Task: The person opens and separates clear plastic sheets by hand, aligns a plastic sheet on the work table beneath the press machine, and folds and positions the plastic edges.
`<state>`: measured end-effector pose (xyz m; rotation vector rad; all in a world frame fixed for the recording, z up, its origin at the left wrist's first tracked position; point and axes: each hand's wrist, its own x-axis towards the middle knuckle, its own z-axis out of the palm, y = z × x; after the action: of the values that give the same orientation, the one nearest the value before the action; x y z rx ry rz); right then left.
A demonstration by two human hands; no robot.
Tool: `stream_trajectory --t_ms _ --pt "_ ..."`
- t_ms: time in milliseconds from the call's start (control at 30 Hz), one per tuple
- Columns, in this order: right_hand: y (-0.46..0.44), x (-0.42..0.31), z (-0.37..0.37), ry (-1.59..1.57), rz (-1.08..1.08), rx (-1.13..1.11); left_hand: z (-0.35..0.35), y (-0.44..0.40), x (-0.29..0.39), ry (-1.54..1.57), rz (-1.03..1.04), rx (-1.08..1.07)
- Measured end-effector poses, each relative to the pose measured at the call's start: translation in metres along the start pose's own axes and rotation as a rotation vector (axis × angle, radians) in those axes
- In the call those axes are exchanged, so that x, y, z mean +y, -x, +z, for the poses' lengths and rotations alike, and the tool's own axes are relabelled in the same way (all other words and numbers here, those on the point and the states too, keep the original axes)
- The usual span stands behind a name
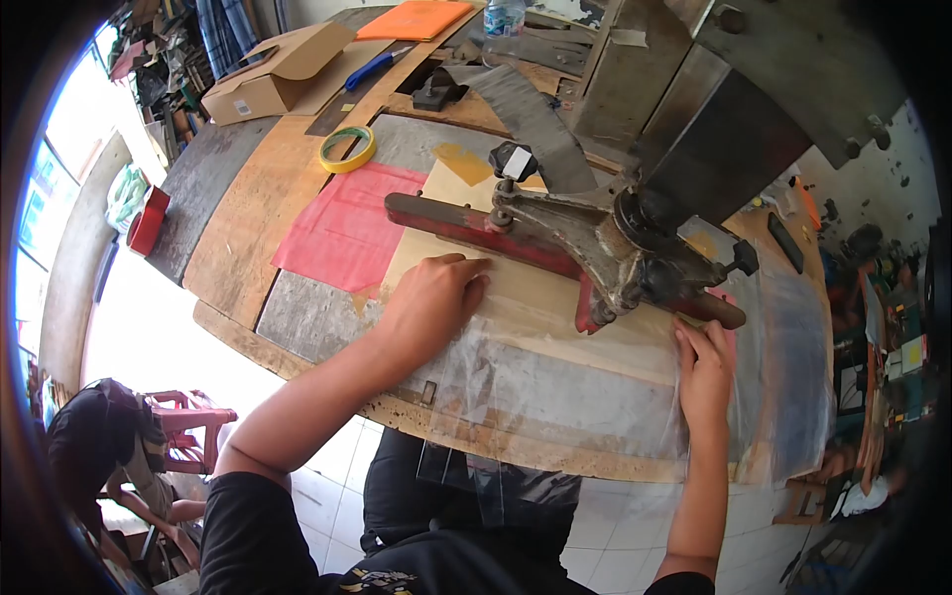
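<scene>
A clear plastic sheet (535,392) lies over the tabletop and hangs past its front edge. My left hand (428,305) has its fingers bent and pressed together on the sheet's left side, just in front of the long bar (466,226) of a press. On the right, my right hand (706,375) pinches the sheet's other side close to the bar's right end. Beneath the bar runs a tan strip (615,337), partly covered by the plastic. The press head (625,233) is bolted above the bar. My fingertips are partly hidden.
Red cloth-like material (342,223) lies left of the bar, with a yellow tape roll (347,150) behind it. Farther back are a cardboard box (273,74), a blue-handled cutter (372,69), an orange folder (412,20) and a bottle (504,22). Another person (104,456) sits at lower left.
</scene>
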<state>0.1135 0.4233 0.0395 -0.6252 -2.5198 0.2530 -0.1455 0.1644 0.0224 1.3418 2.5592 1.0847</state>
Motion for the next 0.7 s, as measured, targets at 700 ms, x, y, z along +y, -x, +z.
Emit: stream_trajectory --t_ms 700 --pt "0.094 0.016 -0.041 -0.196 0.082 0.142 -0.032 0.079 -0.002 -0.080 0.160 0.047"
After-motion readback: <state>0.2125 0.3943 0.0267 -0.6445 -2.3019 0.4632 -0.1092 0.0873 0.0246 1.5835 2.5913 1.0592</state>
